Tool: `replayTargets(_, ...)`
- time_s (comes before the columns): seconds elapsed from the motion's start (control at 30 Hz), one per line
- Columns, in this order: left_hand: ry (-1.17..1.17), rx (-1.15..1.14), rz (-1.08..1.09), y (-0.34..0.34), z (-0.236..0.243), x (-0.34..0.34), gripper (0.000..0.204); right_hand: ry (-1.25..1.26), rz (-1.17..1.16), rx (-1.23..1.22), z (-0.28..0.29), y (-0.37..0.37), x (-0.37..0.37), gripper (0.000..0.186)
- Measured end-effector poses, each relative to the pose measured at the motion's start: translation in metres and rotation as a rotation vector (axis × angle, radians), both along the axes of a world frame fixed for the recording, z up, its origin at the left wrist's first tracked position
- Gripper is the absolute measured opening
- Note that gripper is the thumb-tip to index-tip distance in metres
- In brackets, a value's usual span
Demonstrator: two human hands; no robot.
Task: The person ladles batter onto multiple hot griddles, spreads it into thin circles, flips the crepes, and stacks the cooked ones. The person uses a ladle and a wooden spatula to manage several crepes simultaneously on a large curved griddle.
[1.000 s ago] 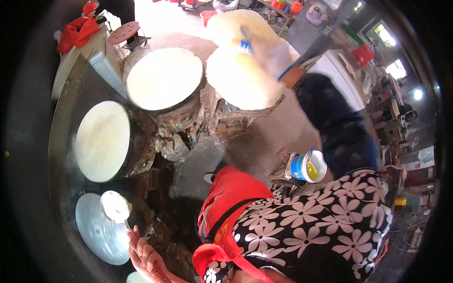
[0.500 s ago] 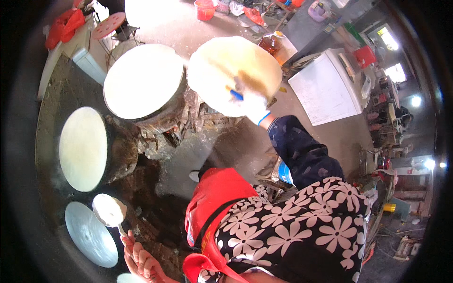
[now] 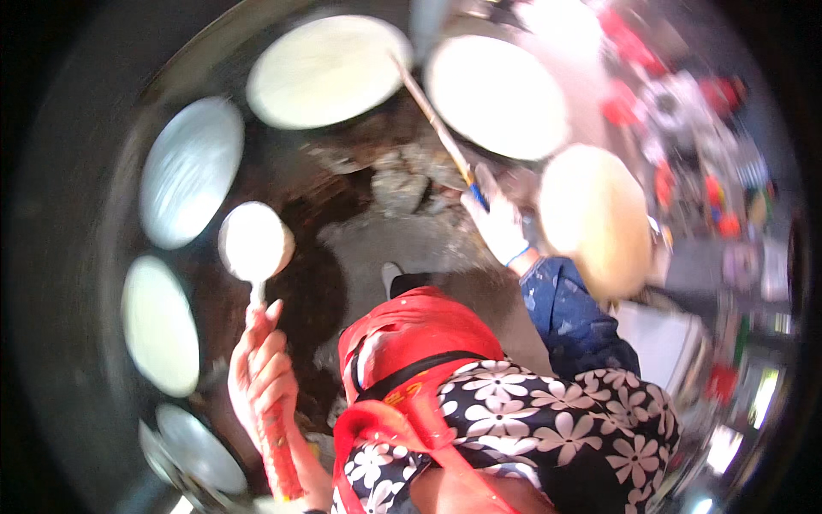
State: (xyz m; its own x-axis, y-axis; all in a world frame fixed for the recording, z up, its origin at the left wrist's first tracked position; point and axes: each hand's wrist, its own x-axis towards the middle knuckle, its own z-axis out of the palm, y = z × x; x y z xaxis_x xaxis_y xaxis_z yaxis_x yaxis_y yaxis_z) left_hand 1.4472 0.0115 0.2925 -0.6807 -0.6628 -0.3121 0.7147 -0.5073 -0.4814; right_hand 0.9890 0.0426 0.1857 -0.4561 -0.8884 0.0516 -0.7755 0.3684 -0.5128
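My left hand is closed round the red-wrapped handle of a ladle, whose round bowl is full of white batter. My right hand, in a pale glove, grips a long thin spreading tool with a blue and yellow handle. The tool's far end lies over the pale round crepe at the top; whether it touches is unclear. Another crepe is beside it, and a golden one lies right of my right hand. A bare grey griddle is above and left of the ladle.
A pale crepe and more grey plates line the dark curved counter on the left. Concrete floor with rubble lies in the middle. A white cabinet and blurred red clutter are at the right.
The view has swung round. My right hand and tool have moved off the golden crepe toward the top pale ones. My left hand and ladle sit higher in the picture.
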Motion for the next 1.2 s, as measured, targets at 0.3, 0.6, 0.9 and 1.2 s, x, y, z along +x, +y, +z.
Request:
replayTargets(0.3,-0.079,-0.002,0.563,0.148,0.037,0.026,0.054,-0.182,0.849,0.302,-0.004,-0.032,0.165,0.076)
replayTargets(0.6,-0.356,0.198,1.279,0.401,0.099,0.076,0.048,-0.074,1.696,0.373,0.053,0.077,0.367,0.059)
replayTargets(0.9,-0.932,1.223,1.484,0.662,0.055,-0.07,0.053,0.093,2.61,0.939,0.098,0.304,0.448,0.063)
replayTargets(1.2,-0.508,1.443,1.471,0.716,-0.125,-0.251,0.033,0.861,3.093,0.878,0.024,0.456,0.428,0.033)
